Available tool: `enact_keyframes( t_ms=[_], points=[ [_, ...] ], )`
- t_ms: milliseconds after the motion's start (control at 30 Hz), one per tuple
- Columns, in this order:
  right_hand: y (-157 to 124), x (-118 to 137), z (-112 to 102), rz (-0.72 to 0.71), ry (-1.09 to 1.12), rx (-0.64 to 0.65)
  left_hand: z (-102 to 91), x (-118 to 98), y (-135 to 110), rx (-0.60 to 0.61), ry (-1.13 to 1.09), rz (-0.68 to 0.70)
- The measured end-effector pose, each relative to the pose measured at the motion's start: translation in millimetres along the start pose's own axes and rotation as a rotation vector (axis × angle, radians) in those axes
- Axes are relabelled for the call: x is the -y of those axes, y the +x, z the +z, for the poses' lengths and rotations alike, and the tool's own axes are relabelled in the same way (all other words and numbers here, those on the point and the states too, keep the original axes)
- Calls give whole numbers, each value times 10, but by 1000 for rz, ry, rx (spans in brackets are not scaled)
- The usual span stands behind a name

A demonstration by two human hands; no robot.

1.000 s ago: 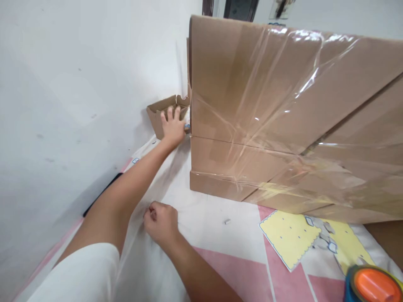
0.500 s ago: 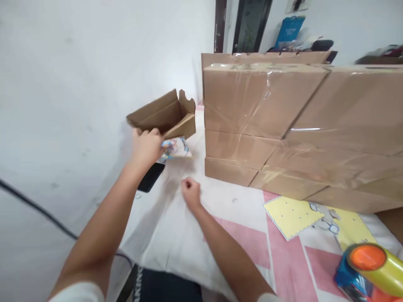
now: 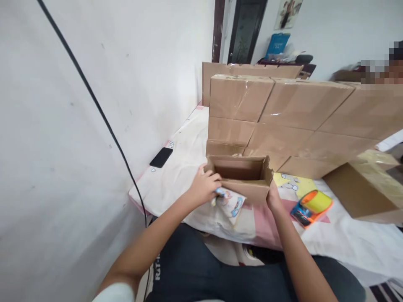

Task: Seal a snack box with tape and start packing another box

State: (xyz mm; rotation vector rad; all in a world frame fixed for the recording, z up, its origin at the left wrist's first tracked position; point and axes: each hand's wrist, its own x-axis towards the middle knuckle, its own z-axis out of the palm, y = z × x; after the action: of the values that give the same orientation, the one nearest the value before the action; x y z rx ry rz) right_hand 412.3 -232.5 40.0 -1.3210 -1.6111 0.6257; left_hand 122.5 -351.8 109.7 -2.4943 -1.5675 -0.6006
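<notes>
A small open cardboard box point(image 3: 242, 178) sits on the cloth-covered table point(image 3: 176, 180) right in front of me. My left hand point(image 3: 204, 187) grips the box's left end and also pinches a small printed plastic packet point(image 3: 229, 201) that hangs down in front of the box. My right hand point(image 3: 273, 198) holds the box's right end, fingers closed round its corner. The inside of the box looks bare where I can see it.
A wall of stacked, tape-wrapped cartons point(image 3: 283, 121) stands behind the small box. An orange and yellow tape dispenser point(image 3: 311, 206) lies to the right, next to a flat carton point(image 3: 362, 188). A black phone point(image 3: 161, 157) lies near the white wall, and a black cable point(image 3: 103, 113) runs down it.
My left hand has carried the small box and packet from beside the wall to the table's near edge. My right hand has left the cloth and taken the box's right end.
</notes>
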Motion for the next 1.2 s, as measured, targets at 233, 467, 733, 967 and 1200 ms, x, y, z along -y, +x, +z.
enact_keyframes(
  t_ms=[233,467,733,967,1200],
  points=[
    [-57,727,-830,-165,52,-391,504,-182,658,-181,-119,186],
    [340,2365,881,-826,-453,369,799,1451,556,-600,-713,-503],
    [2400,2641,3499,-48,-1110,327,1570,2515,872,-453,-926,-673],
    [2722,2802,3707,-21,-1072,515,1545,2718,863,-749,-808,-884],
    [2044,3085,3560,-402,-820,931,1414,2647,852,-867,-325,-813]
  ],
)
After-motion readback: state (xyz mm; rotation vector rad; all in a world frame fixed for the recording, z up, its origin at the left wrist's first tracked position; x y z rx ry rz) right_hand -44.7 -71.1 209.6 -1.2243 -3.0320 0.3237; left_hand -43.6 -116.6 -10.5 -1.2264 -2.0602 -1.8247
